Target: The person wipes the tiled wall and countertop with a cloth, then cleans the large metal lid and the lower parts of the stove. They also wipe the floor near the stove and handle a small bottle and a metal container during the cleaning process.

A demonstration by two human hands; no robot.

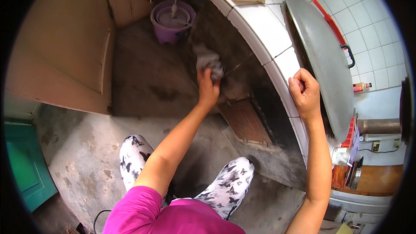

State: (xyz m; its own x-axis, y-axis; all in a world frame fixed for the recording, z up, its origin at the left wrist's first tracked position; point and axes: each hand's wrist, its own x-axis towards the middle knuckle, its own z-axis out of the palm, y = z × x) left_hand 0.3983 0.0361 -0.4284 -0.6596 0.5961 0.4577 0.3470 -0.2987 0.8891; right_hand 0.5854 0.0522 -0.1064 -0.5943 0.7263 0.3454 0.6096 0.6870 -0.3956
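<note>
My left hand (208, 87) clenched on grey rag (209, 63), pressed against sooty stove front (234, 56). My right hand (306, 95) grips white tiled rim (277, 67), bracing. Best: firm short strokes, weight on right, 2 knees steady.

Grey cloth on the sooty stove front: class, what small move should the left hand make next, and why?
Probably slide the cloth downward. The left hand presses it against the blackened stove front, with dark soot below, while the right hand braces on the white tiled edge.

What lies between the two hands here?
In the head view, between left hand with grey rag and right hand: sooty stove front, white tiled rim.
</note>
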